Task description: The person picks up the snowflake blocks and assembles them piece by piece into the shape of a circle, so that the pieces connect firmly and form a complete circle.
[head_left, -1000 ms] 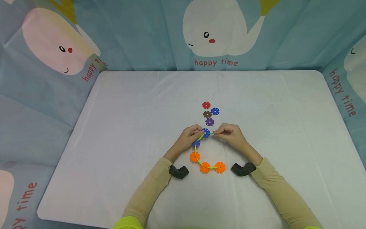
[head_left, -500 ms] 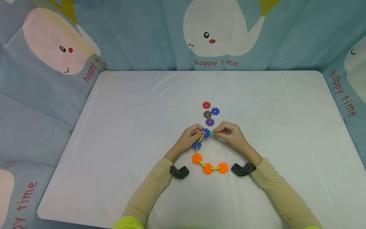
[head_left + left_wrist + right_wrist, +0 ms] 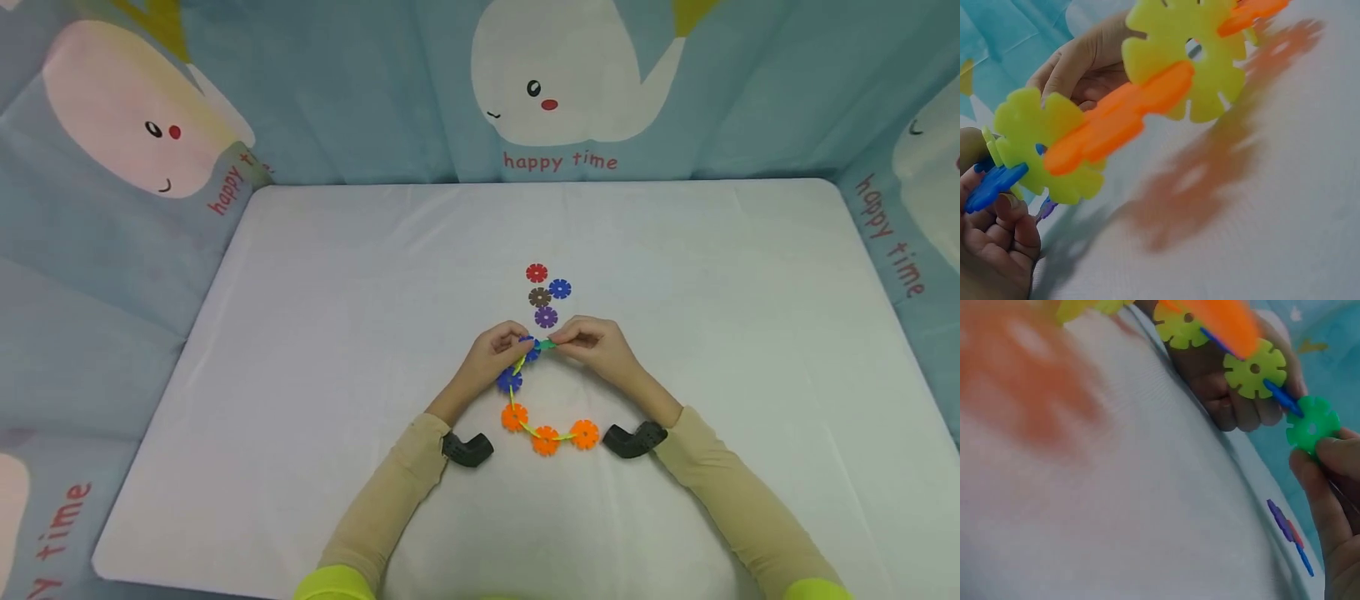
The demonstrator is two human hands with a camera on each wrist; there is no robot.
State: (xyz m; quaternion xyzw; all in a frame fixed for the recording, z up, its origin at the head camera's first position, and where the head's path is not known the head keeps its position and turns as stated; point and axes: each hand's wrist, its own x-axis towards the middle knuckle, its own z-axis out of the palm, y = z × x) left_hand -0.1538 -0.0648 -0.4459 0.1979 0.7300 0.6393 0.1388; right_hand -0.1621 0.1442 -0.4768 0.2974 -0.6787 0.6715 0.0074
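A chain of notched plastic snowflake discs hangs from my two hands. It runs from orange discs (image 3: 585,434) at one end, through yellow discs (image 3: 1255,369), to blue discs (image 3: 509,381). My left hand (image 3: 495,358) pinches the blue disc at the chain's upper end between thumb and finger. My right hand (image 3: 596,346) pinches a green disc (image 3: 1313,423) by its edge. In the right wrist view the green disc meets the blue one edge-on; how deep the slots sit in each other I cannot tell.
Beyond my hands lie loose discs on the white table (image 3: 360,333): red (image 3: 536,273), blue (image 3: 559,288), brown (image 3: 539,297) and purple (image 3: 546,317). A black wrist mount (image 3: 468,450) shows at the left cuff, another mount (image 3: 634,440) at the right.
My right hand has shifted slightly left with the green disc, which now shows more of its face. The orange end of the chain has swung right. The head view has shifted slightly.
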